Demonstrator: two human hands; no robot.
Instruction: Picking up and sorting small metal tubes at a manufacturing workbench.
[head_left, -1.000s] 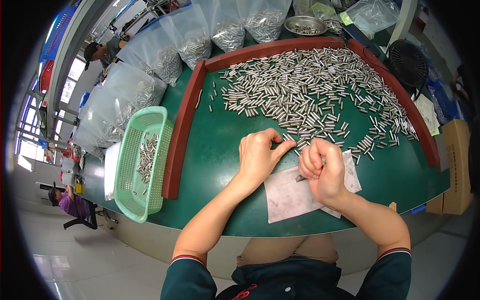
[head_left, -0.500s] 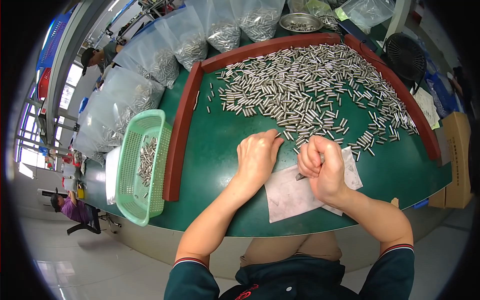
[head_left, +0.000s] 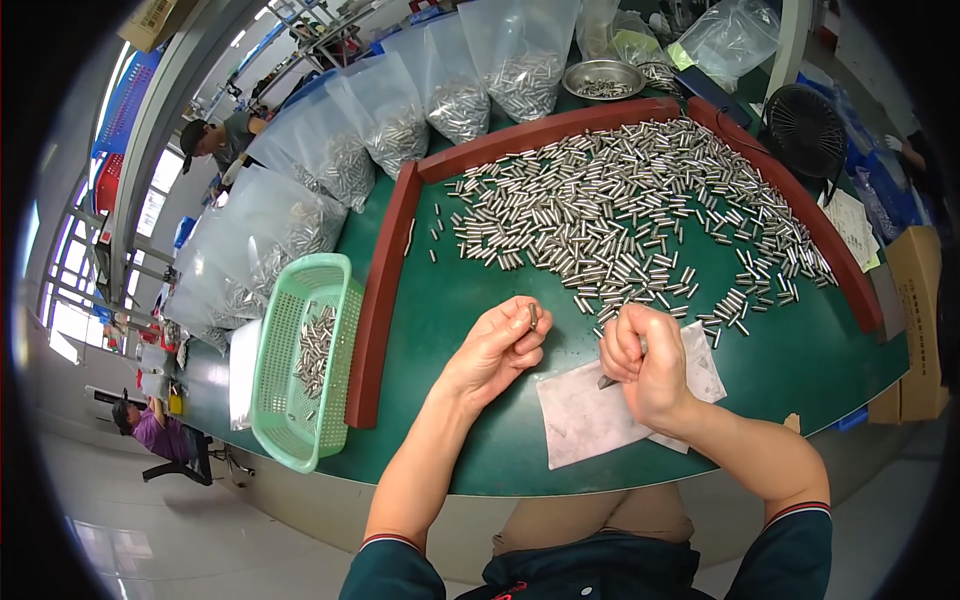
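Observation:
My left hand (head_left: 494,350) is palm up over the green tabletop (head_left: 410,330), its thumb and fingers pinching a small metal pin (head_left: 533,314). Close to its right, my right hand (head_left: 648,362) is closed in a fist around a tool; only the dark, flat tip (head_left: 606,382) pokes out, and the fingers hide the rest. Beneath the right hand lies a smudged pale sheet (head_left: 590,420). Beyond both hands spreads a large pile of shiny short metal pins (head_left: 610,195), a few of them lying apart from it.
Red-brown bars (head_left: 384,290) border the pins. To the left stands a green basket (head_left: 349,370) holding some pins. Clear bags of pins (head_left: 395,125) line the far left; a metal bowl (head_left: 604,83) sits at the back, a black fan (head_left: 808,125) at the right. Two people are farther left.
My left hand has drawn back from the pile's near edge and turned palm up, a pin now in its fingers. The right hand keeps its grip. The whole view has shifted slightly.

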